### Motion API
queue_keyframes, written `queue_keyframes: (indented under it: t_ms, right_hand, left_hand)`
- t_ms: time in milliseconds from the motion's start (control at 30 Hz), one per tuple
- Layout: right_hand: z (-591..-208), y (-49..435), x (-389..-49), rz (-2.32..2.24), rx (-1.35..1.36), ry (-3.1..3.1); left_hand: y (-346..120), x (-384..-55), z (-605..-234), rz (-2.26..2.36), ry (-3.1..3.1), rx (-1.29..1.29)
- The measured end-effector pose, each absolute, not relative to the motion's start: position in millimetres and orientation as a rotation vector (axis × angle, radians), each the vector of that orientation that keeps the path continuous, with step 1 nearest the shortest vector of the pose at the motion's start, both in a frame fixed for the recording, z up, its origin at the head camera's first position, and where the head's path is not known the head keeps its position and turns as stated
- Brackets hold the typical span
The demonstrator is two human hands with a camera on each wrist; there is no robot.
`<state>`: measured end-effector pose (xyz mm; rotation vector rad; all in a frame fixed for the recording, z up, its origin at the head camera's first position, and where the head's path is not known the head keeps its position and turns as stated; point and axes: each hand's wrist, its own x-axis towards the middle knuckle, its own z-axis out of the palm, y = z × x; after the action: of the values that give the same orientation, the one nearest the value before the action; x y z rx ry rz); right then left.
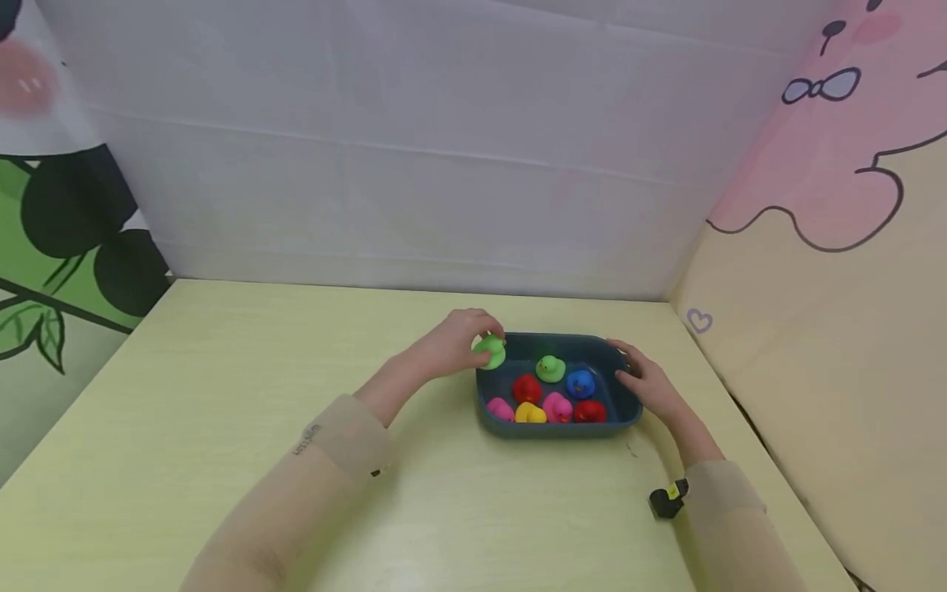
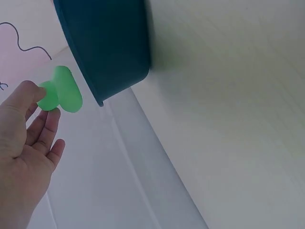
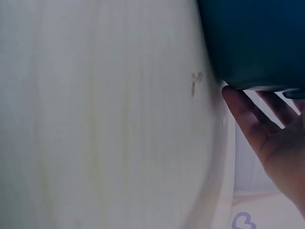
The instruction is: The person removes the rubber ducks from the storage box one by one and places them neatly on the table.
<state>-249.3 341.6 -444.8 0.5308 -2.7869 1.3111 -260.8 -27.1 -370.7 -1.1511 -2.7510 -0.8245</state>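
My left hand (image 1: 460, 341) pinches a light green rubber duck (image 1: 491, 352) between thumb and fingers, at the left rim of a dark teal plastic basin (image 1: 488, 426). In the left wrist view the same duck (image 2: 66, 90) shows beside the basin's outer wall. The right hand (image 1: 651, 386) grips the basin's right rim, thumb over the edge; the right wrist view shows its other fingers (image 3: 250, 119) against the outside wall. Several ducks sit inside the basin: another green duck (image 1: 551, 368), a blue duck (image 1: 580, 384), a yellow duck (image 1: 529, 413), and red and pink ones.
The basin stands on a pale yellow table (image 1: 222, 411), toward its right side. A white cloth wall (image 1: 414, 164) rises behind the table, with a cream and pink printed panel (image 1: 829, 329) on the right. A small black device (image 1: 667, 501) is by the right sleeve.
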Motion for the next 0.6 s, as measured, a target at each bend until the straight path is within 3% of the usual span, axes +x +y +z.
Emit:
queue_keyframes:
  t_ms: [600]
  right_hand:
    - [-440,340,-248,1.355,0.489,-2.834]
  left_hand:
    - [-77,-274,-344,-0.65,-2.621,-1.193]
